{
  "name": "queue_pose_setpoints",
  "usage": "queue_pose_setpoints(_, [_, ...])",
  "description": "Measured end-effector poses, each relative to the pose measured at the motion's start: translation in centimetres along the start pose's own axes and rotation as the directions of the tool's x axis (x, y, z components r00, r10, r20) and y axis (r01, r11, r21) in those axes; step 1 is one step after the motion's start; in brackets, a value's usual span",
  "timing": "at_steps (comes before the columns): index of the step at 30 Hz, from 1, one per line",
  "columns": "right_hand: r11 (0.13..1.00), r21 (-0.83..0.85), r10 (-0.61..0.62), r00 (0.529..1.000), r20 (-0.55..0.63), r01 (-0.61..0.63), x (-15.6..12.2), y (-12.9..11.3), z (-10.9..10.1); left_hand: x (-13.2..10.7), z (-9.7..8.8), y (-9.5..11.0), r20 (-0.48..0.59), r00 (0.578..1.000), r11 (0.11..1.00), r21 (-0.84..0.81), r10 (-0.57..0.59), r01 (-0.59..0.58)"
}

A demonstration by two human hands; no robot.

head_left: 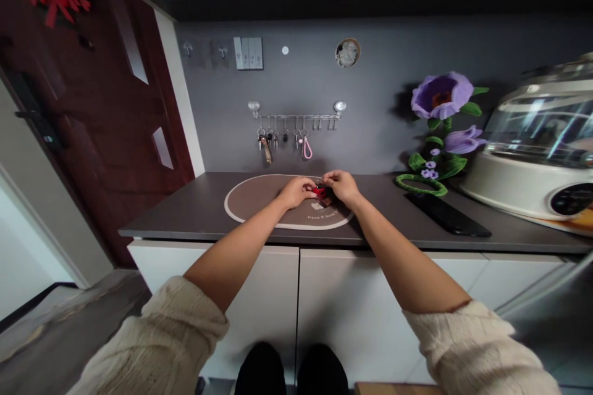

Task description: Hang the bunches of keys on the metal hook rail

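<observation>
Over the oval brown mat (259,197) with a pale rim, both my hands are together at a small bundle. My left hand (296,192) is closed, thumb and fingers pinched at a small red item (319,191). Close beside it, my right hand (341,185) is also closed in a pinch at the bundle's upper side; what its fingertips hold is too small to make out. A dark brown piece (327,201) hangs or lies just below the red item, partly hidden by my right hand.
A metal hook rail (296,116) with several keys and a pink loop (307,149) is on the wall behind. To the right are a purple knitted flower (442,95), a black flat device (447,215) and a cream appliance (514,182). A dark red door (106,105) is left.
</observation>
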State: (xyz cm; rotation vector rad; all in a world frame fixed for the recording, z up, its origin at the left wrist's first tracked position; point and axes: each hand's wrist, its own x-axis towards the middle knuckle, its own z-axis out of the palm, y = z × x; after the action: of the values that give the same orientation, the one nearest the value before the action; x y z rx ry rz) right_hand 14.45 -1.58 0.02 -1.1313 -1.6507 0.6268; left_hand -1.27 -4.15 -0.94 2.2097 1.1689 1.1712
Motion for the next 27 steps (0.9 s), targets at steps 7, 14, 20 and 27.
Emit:
queue_pose_setpoints(7, [0.998, -0.065, 0.004, 1.0, -0.018, -0.006, 0.07, 0.0, 0.11, 0.22, -0.04, -0.22, 0.009, 0.998, 0.988, 0.138, 0.067, -0.068])
queue_pose_setpoints(14, [0.999, -0.049, -0.004, 1.0, -0.022, 0.003, 0.14, 0.04, 0.07, 0.1, -0.44, 0.19, -0.098, 0.994, 0.987, 0.157, 0.055, -0.039])
queue_pose_setpoints(20, [1.0, -0.006, 0.015, 1.0, -0.016, -0.015, 0.17, 0.03, 0.11, 0.23, -0.29, 0.59, -0.158, 0.981, 0.986, -0.138, -0.114, 0.093])
queue_pose_setpoints(27, [0.998, 0.061, 0.023, 1.0, 0.003, -0.024, 0.0, -0.19, 0.19, 0.68, -0.28, 0.15, -0.211, 0.946, 0.912, -0.381, -0.244, 0.15])
